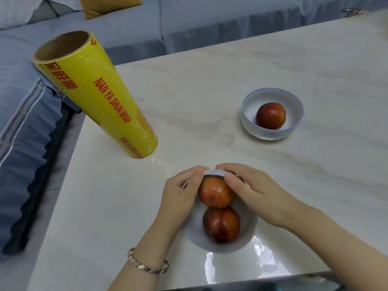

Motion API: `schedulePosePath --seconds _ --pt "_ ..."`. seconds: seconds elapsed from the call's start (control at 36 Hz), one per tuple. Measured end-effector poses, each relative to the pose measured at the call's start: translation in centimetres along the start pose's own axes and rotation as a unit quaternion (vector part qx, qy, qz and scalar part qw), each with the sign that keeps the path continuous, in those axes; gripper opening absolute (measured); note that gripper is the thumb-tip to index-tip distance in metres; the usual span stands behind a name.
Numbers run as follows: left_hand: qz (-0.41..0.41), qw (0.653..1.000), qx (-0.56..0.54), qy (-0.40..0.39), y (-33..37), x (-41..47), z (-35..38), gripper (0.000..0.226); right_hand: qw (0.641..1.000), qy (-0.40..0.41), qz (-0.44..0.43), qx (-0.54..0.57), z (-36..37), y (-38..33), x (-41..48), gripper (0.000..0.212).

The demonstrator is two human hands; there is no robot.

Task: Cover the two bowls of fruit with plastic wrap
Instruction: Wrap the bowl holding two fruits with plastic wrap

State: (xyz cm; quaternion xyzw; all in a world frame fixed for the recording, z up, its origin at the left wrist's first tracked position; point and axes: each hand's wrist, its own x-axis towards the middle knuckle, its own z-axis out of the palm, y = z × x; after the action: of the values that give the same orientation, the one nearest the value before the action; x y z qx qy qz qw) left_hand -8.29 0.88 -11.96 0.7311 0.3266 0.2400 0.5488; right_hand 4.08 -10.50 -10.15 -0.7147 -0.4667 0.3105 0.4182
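A white bowl (247, 234) close to me holds two red fruits (220, 224). Clear plastic wrap lies over it and spreads shiny onto the table in front (260, 261). My left hand (180, 194) and my right hand (252, 190) curl over the bowl's far rim from either side, fingers pressing the film against it. A second white bowl (249, 106) with one red fruit (270, 115) sits uncovered further back on the right. The yellow roll of plastic wrap (98, 97) stands upright at the table's left.
The white marble table (210, 80) has its left edge next to a blue sofa (27, 131) with cushions. A yellow cushion (105, 5) lies at the back. A metal bracelet (147, 267) circles my left wrist.
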Motion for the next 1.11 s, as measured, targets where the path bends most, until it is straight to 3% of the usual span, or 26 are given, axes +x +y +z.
schedulePosePath --seconds 0.14,0.33,0.44,0.56,0.67,0.75,0.81,0.94,1.11 --pt "-0.025 1.000 -0.005 -0.005 0.0 -0.7 0.1 0.034 0.995 -0.076 0.063 -0.001 -0.8 0.4 -1.4 0.076" --pt "-0.065 0.998 -0.003 -0.010 -0.2 0.5 0.3 0.024 0.989 -0.060 0.132 0.039 -1.6 1.7 -3.8 0.048" --pt "-0.101 0.990 0.023 -0.093 0.9 2.4 0.4 0.025 0.966 -0.066 0.175 0.177 -1.6 1.3 -3.8 0.024" --pt "-0.109 0.985 0.094 -0.092 2.0 4.9 0.2 0.028 0.944 -0.018 0.214 0.251 -0.8 1.2 -3.4 0.024" --pt "-0.072 0.994 0.084 -0.001 2.6 6.2 -1.3 0.014 0.926 0.062 0.248 0.277 0.0 1.6 -1.5 0.037" --pt "-0.052 0.994 0.077 0.060 2.3 5.4 -2.7 0.024 0.921 0.107 0.243 0.284 0.2 1.6 1.5 0.042" --pt "-0.055 0.992 0.090 0.075 1.5 4.4 -3.5 0.020 0.919 0.137 0.233 0.286 0.3 1.5 4.1 0.042" --pt "-0.099 0.985 0.128 0.053 -1.0 2.3 -4.6 0.020 0.909 0.193 0.229 0.289 1.1 1.0 9.7 0.039" --pt "-0.103 0.982 0.156 0.011 -1.9 1.7 -4.4 0.016 0.842 0.242 0.270 0.400 1.6 0.3 13.0 0.026"
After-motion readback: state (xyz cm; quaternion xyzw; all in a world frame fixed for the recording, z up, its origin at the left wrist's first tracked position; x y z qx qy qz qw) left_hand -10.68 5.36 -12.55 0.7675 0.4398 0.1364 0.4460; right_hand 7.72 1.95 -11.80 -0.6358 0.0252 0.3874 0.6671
